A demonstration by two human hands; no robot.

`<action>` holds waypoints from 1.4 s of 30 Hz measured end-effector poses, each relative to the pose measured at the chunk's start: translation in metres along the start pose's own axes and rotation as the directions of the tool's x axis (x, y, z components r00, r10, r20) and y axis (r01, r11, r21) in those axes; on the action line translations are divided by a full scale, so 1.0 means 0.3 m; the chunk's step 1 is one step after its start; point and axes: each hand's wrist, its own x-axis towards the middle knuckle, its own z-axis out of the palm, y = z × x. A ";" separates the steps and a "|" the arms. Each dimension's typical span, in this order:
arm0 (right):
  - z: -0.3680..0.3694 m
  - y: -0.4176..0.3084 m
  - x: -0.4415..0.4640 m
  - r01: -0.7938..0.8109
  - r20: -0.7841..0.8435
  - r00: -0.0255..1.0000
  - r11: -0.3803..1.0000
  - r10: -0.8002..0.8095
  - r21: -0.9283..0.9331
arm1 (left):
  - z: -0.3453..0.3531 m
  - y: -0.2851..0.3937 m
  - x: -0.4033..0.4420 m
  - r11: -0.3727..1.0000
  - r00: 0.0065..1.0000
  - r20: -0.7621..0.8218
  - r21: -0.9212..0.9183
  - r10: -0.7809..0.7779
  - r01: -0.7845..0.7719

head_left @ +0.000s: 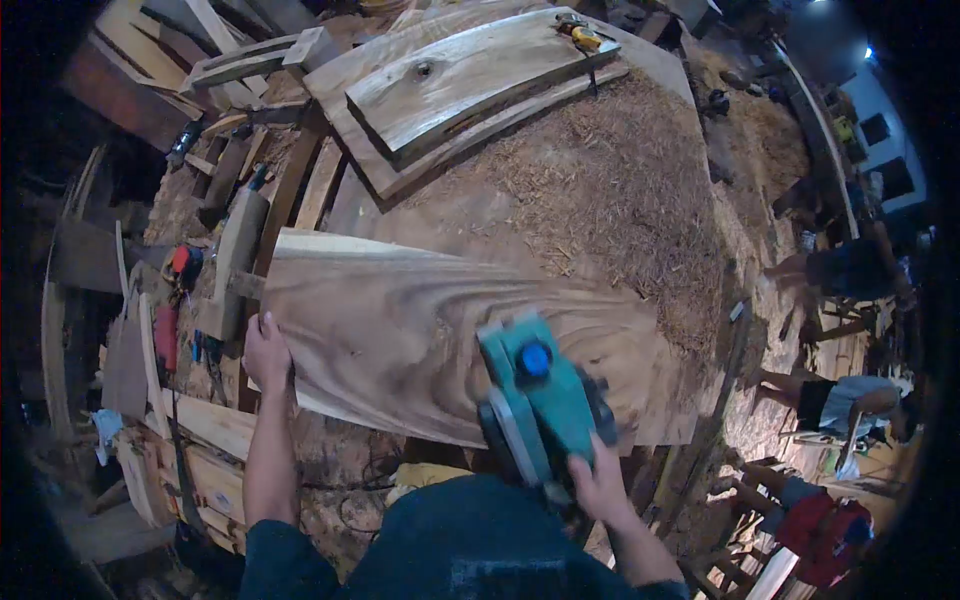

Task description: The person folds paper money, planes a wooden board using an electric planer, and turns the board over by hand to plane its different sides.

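Note:
A wide wooden board [370, 320] with dark wavy grain lies across the bench in front of me. My left hand [268, 356] grips its left edge, fingers bent around the corner side. In my right hand [600, 482] is the rear handle of a teal electric planer [550, 395] with a blue knob on top. The planer sits over the board's right half, near the edge closest to me, slightly blurred. Its underside is hidden, so I cannot tell whether it touches the wood.
Wood shavings [620, 180] cover the surface beyond the board. Farther back, a thick slab [450, 80] carries a yellow power tool [585, 38]. Offcuts and a red-and-black tool [183, 262] lie at left. Other people, one in a red shirt [825, 535], are at the right.

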 end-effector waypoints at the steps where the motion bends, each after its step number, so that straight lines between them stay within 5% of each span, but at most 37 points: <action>1: -0.022 0.049 -0.066 0.008 0.023 1.000 1.000 -0.007 -0.030 | -0.006 0.020 -0.003 1.000 1.000 -0.017 -0.007 -0.002 0.002; 5: -0.031 0.091 -0.088 0.010 -0.002 1.000 0.998 -0.010 -0.069 | -0.011 0.033 -0.020 1.000 0.997 -0.072 -0.014 -0.002 0.001; 9: 0.050 -0.129 0.299 0.141 -0.142 0.980 0.990 -0.140 -0.002 | -0.021 0.033 -0.026 0.998 0.997 -0.072 -0.049 0.032 -0.036; 10: 0.057 -0.153 0.402 0.029 -0.116 0.992 0.994 -0.041 -0.108 | 0.010 0.004 -0.011 0.996 0.995 -0.083 -0.065 0.053 -0.059; 13: 0.064 -0.245 0.603 0.140 -0.092 0.987 0.988 -0.134 0.059 | -0.008 0.000 -0.014 0.996 0.999 -0.024 -0.088 0.027 -0.029; 16: 0.080 -0.136 0.581 0.109 -0.092 0.991 0.988 -0.099 0.113 | -0.026 -0.028 -0.034 0.980 0.977 -0.138 -0.094 0.165 -0.178; 17: 0.062 -0.103 0.507 0.050 -0.073 0.996 0.995 -0.044 0.087 | -0.051 -0.018 -0.074 0.989 0.975 -0.169 0.039 0.144 -0.140; 20: -0.024 -0.013 0.237 -0.020 -0.031 0.999 1.000 0.020 0.011 | 0.004 -0.136 -0.275 0.988 0.892 -0.438 -0.045 0.113 -0.147; 22: -0.126 0.049 0.066 -0.083 0.056 0.995 0.993 0.088 -0.081 | -0.023 -0.129 -0.527 0.955 0.863 -0.472 -0.123 0.181 -0.269; 23: -0.177 0.221 -0.015 -0.102 -0.060 0.994 0.985 0.095 -0.137 | -0.032 -0.089 -0.673 0.943 0.951 -0.309 -0.315 0.007 -0.109; 24: -0.282 0.297 -0.060 -0.125 0.004 0.992 0.971 0.128 -0.206 | -0.075 -0.026 -0.810 0.878 0.995 -0.087 -0.478 -0.049 0.001; 26: -0.425 0.281 -0.108 -0.201 -0.040 0.980 0.965 0.197 -0.168 | 0.080 -0.063 -1.020 0.733 0.939 0.344 -0.645 0.027 0.215; 27: -0.472 0.227 -0.120 -0.212 -0.133 0.972 0.963 0.192 -0.166 | -0.043 0.066 -1.015 0.845 0.557 0.816 -0.401 0.155 0.353; 29: -0.567 0.294 -0.106 -0.171 -0.301 0.948 0.963 0.104 -0.206 | 0.134 0.097 -1.169 0.663 0.234 0.849 -0.519 0.474 0.539; 31: -0.640 0.378 -0.065 -0.047 -0.365 0.931 0.980 -0.027 -0.194 | 0.174 0.241 -1.231 0.716 -0.046 0.877 -0.360 0.479 0.599; 33: -0.665 0.360 -0.002 0.035 -0.354 0.934 0.999 -0.044 -0.032 | 0.142 0.378 -1.276 0.648 -0.096 0.924 -0.184 0.371 0.739; 36: -0.696 0.362 0.120 0.143 -0.385 0.920 0.976 -0.070 0.164 | 0.288 0.468 -1.377 0.412 0.124 0.889 -0.323 0.441 0.852; 38: -0.695 0.425 0.215 0.306 -0.490 0.855 0.929 -0.172 0.208 | 0.184 0.496 -1.381 0.401 0.219 0.902 -0.369 0.372 0.838; 42: -0.788 0.563 0.307 0.211 -0.488 0.869 0.953 -0.081 0.217 | 0.188 0.431 -1.393 0.311 0.311 0.887 -0.418 0.341 0.854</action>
